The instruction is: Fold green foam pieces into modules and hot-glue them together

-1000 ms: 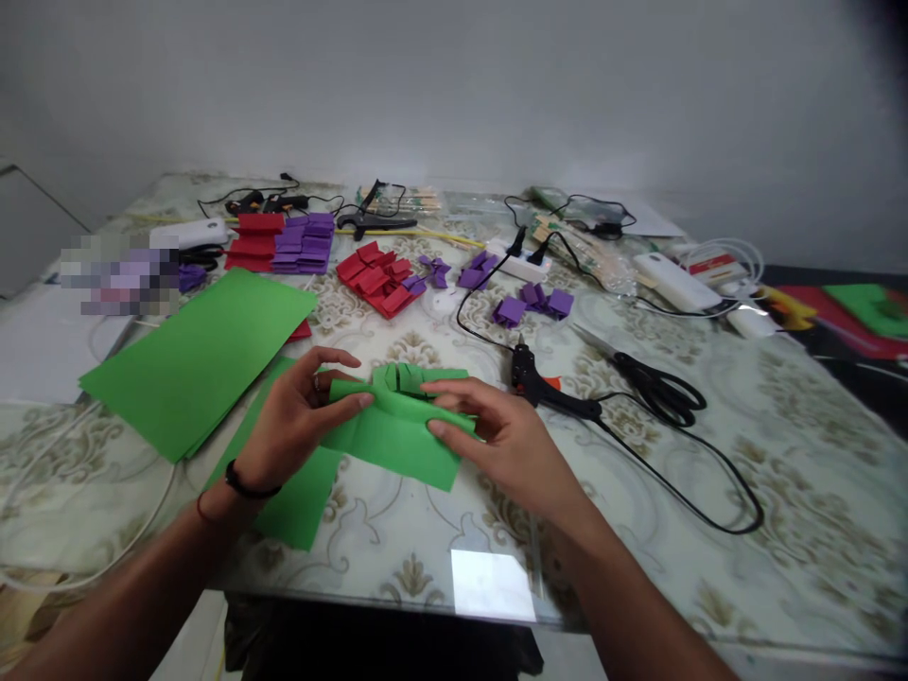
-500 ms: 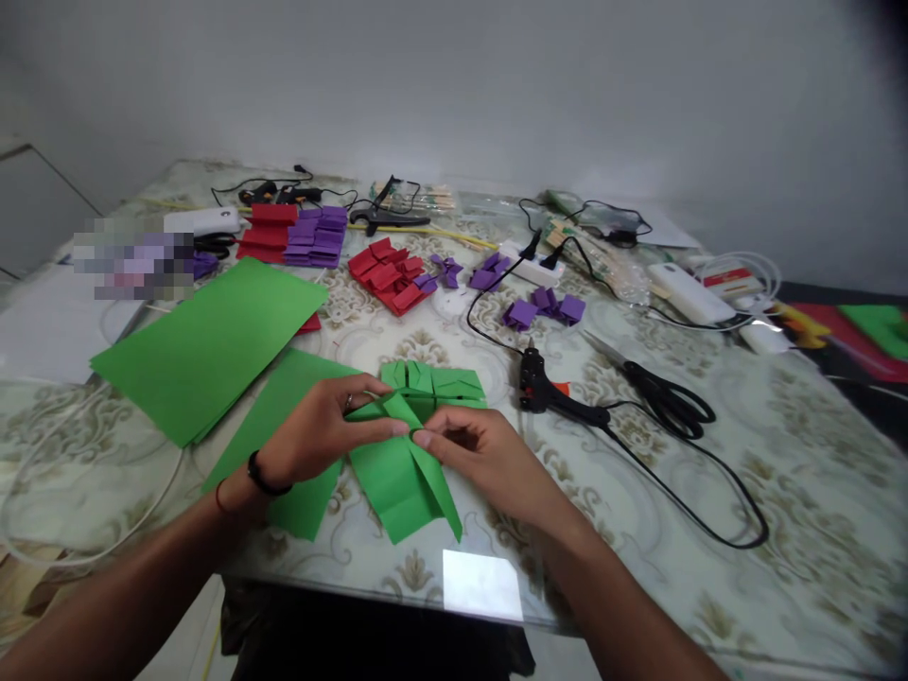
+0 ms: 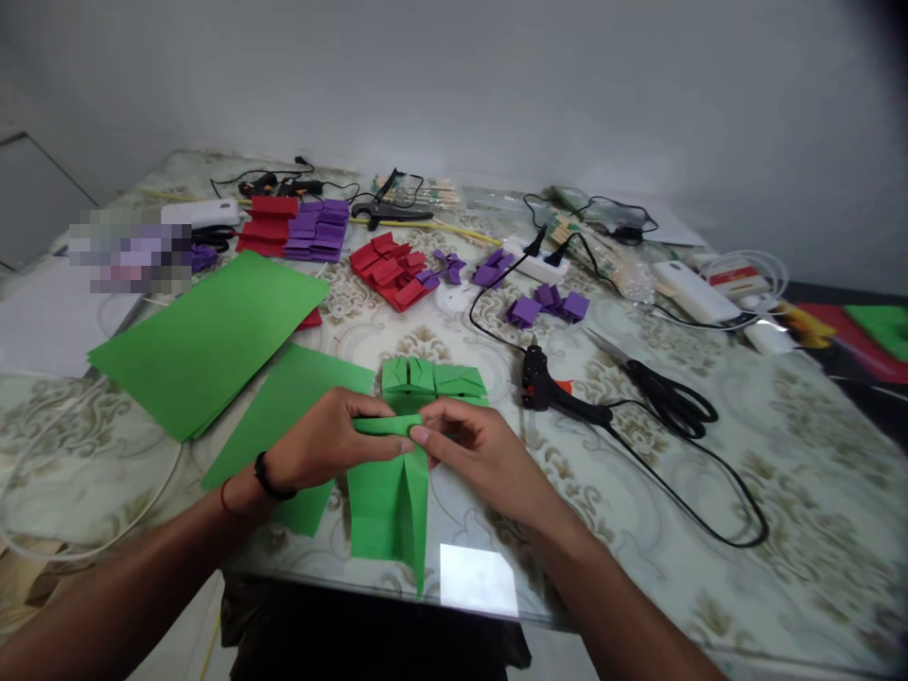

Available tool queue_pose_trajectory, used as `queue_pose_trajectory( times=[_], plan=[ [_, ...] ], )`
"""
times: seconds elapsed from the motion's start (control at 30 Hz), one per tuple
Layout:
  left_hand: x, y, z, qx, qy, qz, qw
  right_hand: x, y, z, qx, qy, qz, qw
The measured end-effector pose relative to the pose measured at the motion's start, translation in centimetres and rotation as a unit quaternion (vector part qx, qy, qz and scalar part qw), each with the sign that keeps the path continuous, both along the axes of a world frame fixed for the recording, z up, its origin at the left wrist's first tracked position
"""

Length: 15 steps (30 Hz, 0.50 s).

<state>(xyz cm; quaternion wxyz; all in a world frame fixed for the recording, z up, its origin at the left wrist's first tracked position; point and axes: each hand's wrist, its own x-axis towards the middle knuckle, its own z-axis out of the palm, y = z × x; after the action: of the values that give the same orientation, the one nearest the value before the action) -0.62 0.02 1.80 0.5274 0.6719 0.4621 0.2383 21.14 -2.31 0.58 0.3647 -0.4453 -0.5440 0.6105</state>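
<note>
Between my two hands is a piece of green paper, creased and partly folded, its lower part hanging toward the table's front edge. My left hand pinches the folded upper edge, thumb in front. From the other side, my right hand grips the same paper near its upper right corner, the thumbs almost meeting. Just behind my hands lie folded green paper pieces, partly hidden by my fingers. Under my left wrist rests a flat green sheet, with a larger stack of green sheets farther left.
A black glue gun and black scissors lie to the right, with a looping cable. Folded red paper and purple paper pieces sit farther back. A white power strip stands behind them.
The green paper has turned and its lower part now hangs straighter down. Its upper edge has become a flat horizontal fold between my thumbs and fingers.
</note>
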Motion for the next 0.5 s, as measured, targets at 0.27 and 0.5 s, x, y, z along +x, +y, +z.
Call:
queue_pose_trajectory(
  times=[0.27, 0.5],
  plan=[
    [0.48, -0.16, -0.59, -0.083, -0.062, 0.051, 0.993, -0.18, 0.06, -0.04, -0.001, 0.009, -0.066, 0.998],
    [0.66, -0.55, -0.24, -0.072, -0.049, 0.044, 0.995, -0.24, -0.06, 0.03, 0.022, -0.009, -0.082, 0.996]
  ],
)
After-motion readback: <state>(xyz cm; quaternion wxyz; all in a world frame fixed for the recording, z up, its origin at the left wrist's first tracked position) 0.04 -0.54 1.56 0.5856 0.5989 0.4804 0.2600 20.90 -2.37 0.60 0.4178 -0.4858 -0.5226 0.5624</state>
